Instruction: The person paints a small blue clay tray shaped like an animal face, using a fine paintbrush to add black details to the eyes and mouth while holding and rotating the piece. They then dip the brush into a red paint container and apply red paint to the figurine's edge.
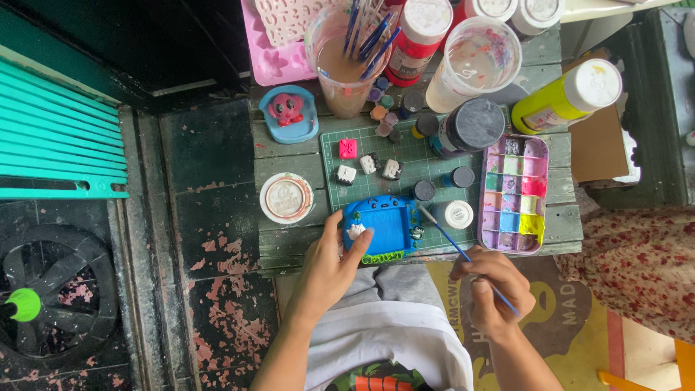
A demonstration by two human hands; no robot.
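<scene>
My left hand [329, 264] grips the left side of a blue clay frame [384, 228] with small figures and a green strip along its lower edge. The frame rests at the near edge of a green cutting mat [434, 156]. My right hand [489, 286] holds a thin blue paintbrush [452, 242], its tip pointing up-left toward the frame's right edge. Just right of the brush lies a purple paint palette [515, 192] with several coloured wells.
A small wooden table [282, 242] carries paint bottles, a yellow-green bottle [568, 94], a cup of brushes [351, 61], a water cup [478, 58], a round lid [287, 197], a pink figure on a blue dish [288, 112] and small clay pieces. A fan [51, 300] sits on the floor at left.
</scene>
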